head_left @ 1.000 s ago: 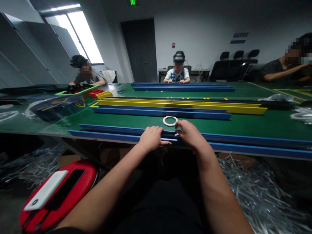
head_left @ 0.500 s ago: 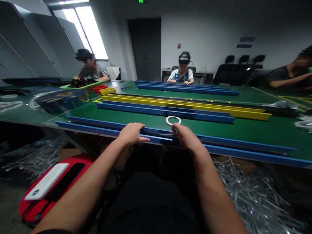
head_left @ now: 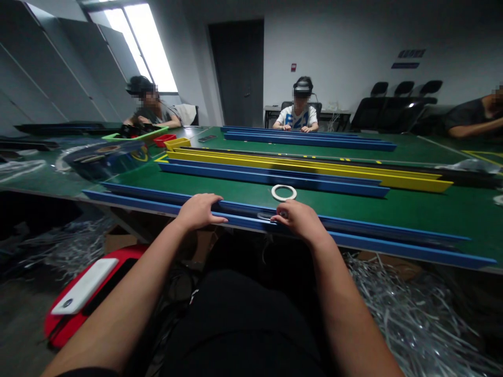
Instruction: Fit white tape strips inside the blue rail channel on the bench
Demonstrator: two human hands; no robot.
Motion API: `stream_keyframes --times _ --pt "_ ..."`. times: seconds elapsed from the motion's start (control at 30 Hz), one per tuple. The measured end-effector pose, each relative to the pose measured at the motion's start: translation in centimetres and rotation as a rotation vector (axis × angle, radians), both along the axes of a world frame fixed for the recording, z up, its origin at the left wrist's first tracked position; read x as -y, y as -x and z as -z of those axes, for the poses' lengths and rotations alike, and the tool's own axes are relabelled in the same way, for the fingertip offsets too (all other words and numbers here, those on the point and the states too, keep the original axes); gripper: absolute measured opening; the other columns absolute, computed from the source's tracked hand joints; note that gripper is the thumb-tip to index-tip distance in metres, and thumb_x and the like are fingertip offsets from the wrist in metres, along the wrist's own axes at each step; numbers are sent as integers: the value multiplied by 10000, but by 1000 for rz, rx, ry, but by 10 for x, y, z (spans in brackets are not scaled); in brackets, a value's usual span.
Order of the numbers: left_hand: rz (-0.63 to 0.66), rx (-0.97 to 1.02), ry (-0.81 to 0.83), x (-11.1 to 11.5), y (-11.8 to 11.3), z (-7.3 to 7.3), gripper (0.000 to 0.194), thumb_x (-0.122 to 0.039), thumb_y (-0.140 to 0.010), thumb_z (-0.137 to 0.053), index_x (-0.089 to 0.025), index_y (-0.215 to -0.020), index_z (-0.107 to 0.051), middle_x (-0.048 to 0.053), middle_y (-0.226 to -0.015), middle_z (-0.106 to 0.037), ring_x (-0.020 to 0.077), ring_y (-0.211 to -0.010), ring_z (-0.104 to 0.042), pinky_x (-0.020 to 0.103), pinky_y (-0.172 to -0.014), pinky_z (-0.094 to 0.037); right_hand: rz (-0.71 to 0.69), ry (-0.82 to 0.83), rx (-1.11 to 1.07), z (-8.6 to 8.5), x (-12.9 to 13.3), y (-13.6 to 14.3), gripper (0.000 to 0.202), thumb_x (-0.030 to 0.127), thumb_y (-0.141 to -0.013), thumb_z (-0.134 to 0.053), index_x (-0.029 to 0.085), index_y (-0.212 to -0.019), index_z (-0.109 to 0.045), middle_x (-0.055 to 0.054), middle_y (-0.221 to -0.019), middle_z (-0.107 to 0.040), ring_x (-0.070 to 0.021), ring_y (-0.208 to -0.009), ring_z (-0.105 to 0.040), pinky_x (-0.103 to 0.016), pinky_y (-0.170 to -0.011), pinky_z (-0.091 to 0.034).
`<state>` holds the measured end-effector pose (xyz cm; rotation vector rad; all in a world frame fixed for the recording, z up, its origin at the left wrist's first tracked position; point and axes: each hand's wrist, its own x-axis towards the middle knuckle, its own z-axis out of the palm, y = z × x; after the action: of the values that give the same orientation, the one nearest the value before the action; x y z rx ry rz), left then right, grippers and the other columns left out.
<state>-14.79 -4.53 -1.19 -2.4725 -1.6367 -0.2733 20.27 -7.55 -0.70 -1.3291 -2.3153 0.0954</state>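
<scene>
A long blue channel [head_left: 243, 222] with raised side walls lies along the near edge of the table. My left hand [head_left: 199, 212] grips it from above, fingers over the far wall and thumb along the near one. To the right, my right hand [head_left: 301, 217] is closed in a pinch at the channel, around a small, thin pale piece [head_left: 266, 215] that pokes out leftward. What kind of piece it is does not show clearly. Just beyond the right hand, a white tape roll [head_left: 283, 192] lies flat on the green table [head_left: 236, 189].
Farther back lie another blue channel [head_left: 275, 179], a yellow channel [head_left: 314, 170] and more blue ones [head_left: 310, 141]. Small yellow [head_left: 177, 144] and red bins [head_left: 165, 140] stand at the left. Shredded strips [head_left: 416, 319] fill the floor at right. Other people sit around the table.
My left hand has slid left along the channel. My right hand has shifted slightly, its fingers now lower at the near wall. The view has turned a little.
</scene>
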Motion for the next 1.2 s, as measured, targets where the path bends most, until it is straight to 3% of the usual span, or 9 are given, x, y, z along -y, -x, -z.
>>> stream_keyframes --times 0.23,0.4,0.63,0.73,0.87,1.07,1.2 --pt "9 -12 -28 -1 0 4 781 -781 -694 -582 -226 -1242 -609 81 -1171 -678 282 -1086 -611 362 -970 -429 88 -40 -11 5 -8 0 268 460 -914 -541 227 -780 -544 -19 -778 -601 -138 -657 -461 -264 -581 -261" --pt "8 -5 -29 0 1 4 783 -777 -690 -590 -232 -1252 -603 73 -1174 -678 276 -1091 -607 357 -975 -425 163 21 -96 7 -7 2 288 507 -896 -540 244 -780 -549 14 -642 -558 -135 -564 -422 -265 -549 -237" --pt "-11 11 -19 2 -1 3 766 -755 -687 -610 -247 -1260 -605 73 -1195 -674 279 -1114 -602 363 -994 -420 37 43 -196 2 -6 1 312 536 -863 -576 247 -978 -602 -11 -810 -640 -145 -671 -513 -253 -610 -316" --pt "-18 17 -11 2 -1 3 747 -748 -689 -615 -263 -1256 -605 69 -1206 -670 279 -1130 -598 360 -1005 -415 -4 -2 -150 2 -7 1 275 499 -826 -636 227 -846 -594 -22 -828 -623 -144 -705 -499 -255 -637 -329" --pt "-13 10 -17 2 -1 4 755 -762 -690 -604 -258 -1251 -603 72 -1199 -671 279 -1129 -600 355 -1004 -415 19 -42 -173 3 -8 1 237 395 -885 -544 219 -727 -521 -17 -754 -577 -139 -668 -461 -257 -627 -325" --pt "31 -21 26 -1 0 1 773 -757 -728 -570 -217 -1280 -577 101 -1238 -653 288 -1151 -587 368 -1004 -410 60 37 -265 5 -6 1 71 279 -871 -512 243 -873 -573 -27 -815 -653 -161 -723 -560 -257 -662 -371" --pt "52 -46 122 -2 0 -7 790 -746 -743 -561 -208 -1322 -544 126 -1296 -620 300 -1215 -553 389 -1040 -386 70 51 -291 7 -8 1 177 214 -870 -475 248 -1008 -580 -40 -874 -667 -175 -764 -591 -271 -697 -403"
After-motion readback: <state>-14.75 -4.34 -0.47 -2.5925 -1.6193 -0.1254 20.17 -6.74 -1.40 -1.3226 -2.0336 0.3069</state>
